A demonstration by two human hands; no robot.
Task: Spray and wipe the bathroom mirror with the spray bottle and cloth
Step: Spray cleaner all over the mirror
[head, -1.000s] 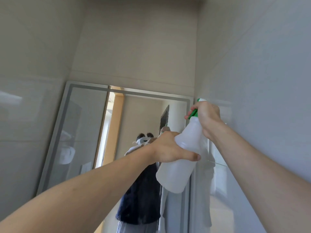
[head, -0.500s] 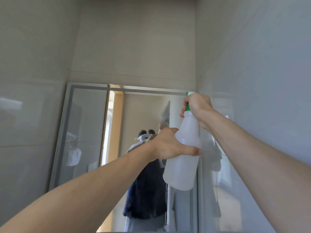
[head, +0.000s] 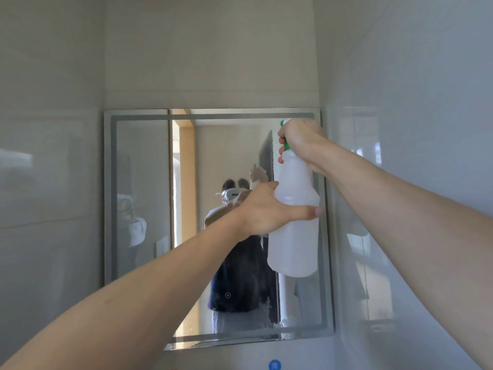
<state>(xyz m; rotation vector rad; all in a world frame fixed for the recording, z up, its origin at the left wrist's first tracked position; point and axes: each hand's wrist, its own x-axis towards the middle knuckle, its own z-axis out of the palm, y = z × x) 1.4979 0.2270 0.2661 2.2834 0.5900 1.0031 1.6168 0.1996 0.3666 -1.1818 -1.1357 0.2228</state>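
Spray stage, by the look of it: bottle (head: 293, 222) is held up in front of the mirror (head: 144, 182), at its upper right, w/ nozzle end toward the glass. Bottle body is gripped by left hand (head: 269, 209); green trigger head is clasped by right hand (head: 298, 137), fingers curled on it. Faint mist or streaks can be made out low on the glass, so some spraying is judged done. Wiping is judged still left; no cloth is seen. Bottle carries no label. A blue round sticker (head: 274, 365) sits below the mirror, its writing too small to be read.
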